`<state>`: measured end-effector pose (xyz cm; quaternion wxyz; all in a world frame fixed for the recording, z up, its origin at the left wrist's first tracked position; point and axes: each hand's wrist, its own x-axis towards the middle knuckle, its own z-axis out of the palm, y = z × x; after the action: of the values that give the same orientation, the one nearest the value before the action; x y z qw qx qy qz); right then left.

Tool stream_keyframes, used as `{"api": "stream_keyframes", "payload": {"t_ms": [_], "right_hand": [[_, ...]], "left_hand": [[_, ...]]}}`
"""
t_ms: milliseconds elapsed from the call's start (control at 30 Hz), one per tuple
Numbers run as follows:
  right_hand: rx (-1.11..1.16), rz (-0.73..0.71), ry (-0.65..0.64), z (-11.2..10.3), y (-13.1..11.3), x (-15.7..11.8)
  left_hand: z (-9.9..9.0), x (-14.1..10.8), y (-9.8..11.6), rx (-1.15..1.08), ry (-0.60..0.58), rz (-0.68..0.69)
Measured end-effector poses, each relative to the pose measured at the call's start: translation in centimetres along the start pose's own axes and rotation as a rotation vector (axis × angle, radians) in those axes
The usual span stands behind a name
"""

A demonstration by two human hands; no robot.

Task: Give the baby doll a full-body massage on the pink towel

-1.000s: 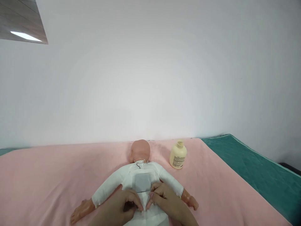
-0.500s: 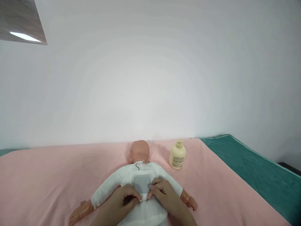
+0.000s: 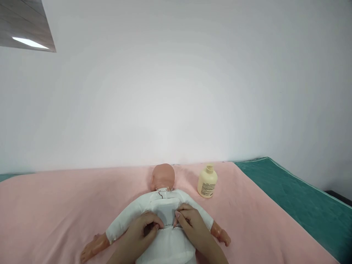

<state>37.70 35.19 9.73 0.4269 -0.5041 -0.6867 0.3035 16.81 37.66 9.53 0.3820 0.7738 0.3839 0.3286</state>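
Note:
A baby doll (image 3: pixel 165 245) with a white cloth body lies on its front, the back of its bald head (image 3: pixel 163 176) facing up. Set into an opening in its back is a grey panel (image 3: pixel 166 213). Left of the panel's lower edge, my left hand (image 3: pixel 144 231) pinches the white fabric edge between thumb and fingers. My right hand (image 3: pixel 191 223) grips the same fabric edge at the panel's lower right corner. Both hands are closed, and their fingertips nearly meet. A dark thread (image 3: pixel 161 195) shows below the doll's neck.
A cream bottle (image 3: pixel 207 181) without a cap stands right of the doll's head. Under everything lies a pink sheet (image 3: pixel 55 205), over a green cover (image 3: pixel 297 198) visible at the right. A white wall (image 3: pixel 165 91) rises behind the bed.
Both hands have shifted slightly up toward the doll's head. The white fabric edge has moved up with them and now covers the lower part of the grey panel.

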Motion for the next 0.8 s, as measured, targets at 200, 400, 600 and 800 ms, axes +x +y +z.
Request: {"api": "stream_keyframes", "payload": {"t_ms": [200, 400, 600, 800], "right_hand": [[-0.013, -0.127, 0.260, 0.9, 0.1, 1.5], [-0.117, -0.146, 0.153, 1.6, 0.1, 1.7], [-0.326, -0.048, 0.073, 1.8, -0.7, 2.6], [-0.354, -0.094, 0.138, 2.3, -0.4, 2.2]], "left_hand": [[0.9, 1.0, -0.6, 0.074, 0.312, 0.096], [1.1, 1.7, -1.9, 0.217, 0.270, 0.094], [1.1, 2.0, -1.9, 0.266, 0.199, 0.081], [1.5, 1.7, -2.4, 0.337, 0.265, 0.143]]}}
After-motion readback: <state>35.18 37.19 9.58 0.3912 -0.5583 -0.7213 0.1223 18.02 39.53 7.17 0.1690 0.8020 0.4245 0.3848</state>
